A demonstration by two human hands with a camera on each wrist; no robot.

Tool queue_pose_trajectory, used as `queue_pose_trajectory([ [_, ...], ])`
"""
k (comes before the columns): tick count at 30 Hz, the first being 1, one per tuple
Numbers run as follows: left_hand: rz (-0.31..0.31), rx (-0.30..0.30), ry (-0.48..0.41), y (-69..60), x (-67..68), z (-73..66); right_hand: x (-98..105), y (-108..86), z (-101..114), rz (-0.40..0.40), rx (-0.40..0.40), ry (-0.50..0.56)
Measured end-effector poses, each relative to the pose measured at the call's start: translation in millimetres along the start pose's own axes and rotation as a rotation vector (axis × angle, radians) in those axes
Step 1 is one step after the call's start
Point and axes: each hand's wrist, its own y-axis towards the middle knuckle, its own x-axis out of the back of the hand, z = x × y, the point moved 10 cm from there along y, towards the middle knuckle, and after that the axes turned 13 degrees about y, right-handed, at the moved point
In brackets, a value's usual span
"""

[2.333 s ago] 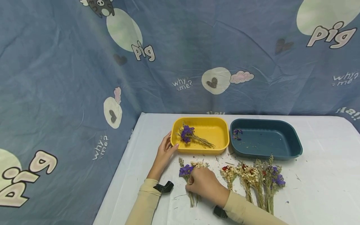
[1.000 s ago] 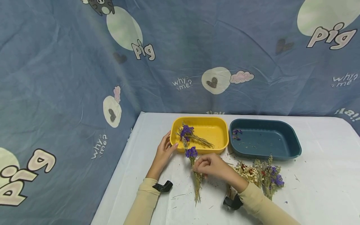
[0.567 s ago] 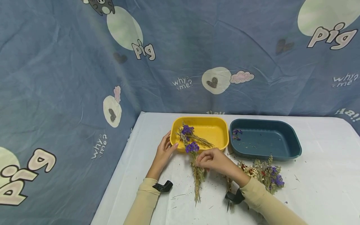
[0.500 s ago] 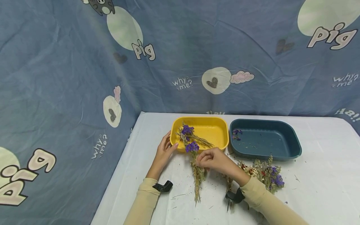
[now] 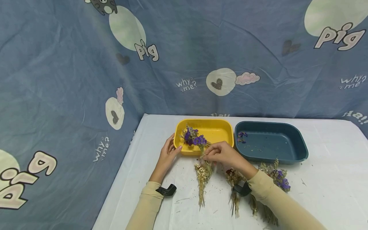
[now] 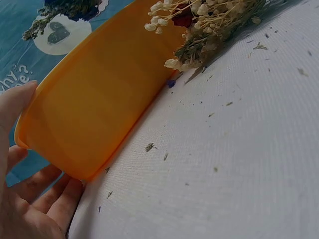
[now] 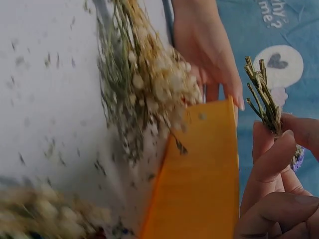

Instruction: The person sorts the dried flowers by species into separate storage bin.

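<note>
In the head view my left hand (image 5: 167, 156) grips the left end of a yellow plastic tray (image 5: 188, 153); the left wrist view shows the thumb at its rim and fingers against its lower wall. My right hand (image 5: 224, 155) pinches the stems of a small bunch of purple dried flowers (image 5: 200, 140) over the tray's front edge. Cut stem ends (image 7: 264, 94) stick up past the thumb and fingers in the right wrist view. Another purple bunch (image 5: 188, 131) lies inside the tray, its stems partly hidden behind the held one. A cream dried-flower bunch (image 5: 202, 175) lies just in front.
A dark blue-green tray (image 5: 276, 159) with a few purple bits (image 5: 242, 136) stands to the right. Several dried bunches lie before it, including one with red flowers (image 5: 232, 175) and a purple one (image 5: 283, 182), partly covered by the right arm. Plant crumbs dot the white table (image 5: 330, 179).
My right hand has lifted the purple bunch from the table and carried it forward over the yellow tray's front edge, uncovering the cream bunch. My left hand has stayed at the tray.
</note>
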Motion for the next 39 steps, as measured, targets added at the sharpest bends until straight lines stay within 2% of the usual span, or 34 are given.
queue_pose_trajectory([
  [3, 0.006, -0.001, -0.007, 0.0, 0.0, 0.1, 5, 4.6, 3, 0.002, -0.006, -0.021],
  [10, -0.035, -0.038, 0.029, 11.1, -2.0, 28.5, 19, 11.9, 11, -0.020, -0.017, -0.082],
  [15, -0.042, -0.030, 0.032, 11.9, -1.6, 28.6, 28, 16.9, 17, -0.021, 0.007, -0.140],
  [22, -0.028, -0.003, 0.011, 13.5, -2.8, 31.8, 39, 29.9, 26, -0.016, 0.056, -0.282],
  [31, -0.030, -0.033, 0.012, 12.4, -2.3, 30.6, 55, 47.3, 30, -0.038, 0.037, -0.422],
  [39, -0.034, -0.042, 0.022, 11.0, -1.5, 26.3, 57, 59.0, 26, -0.053, 0.047, -0.556],
])
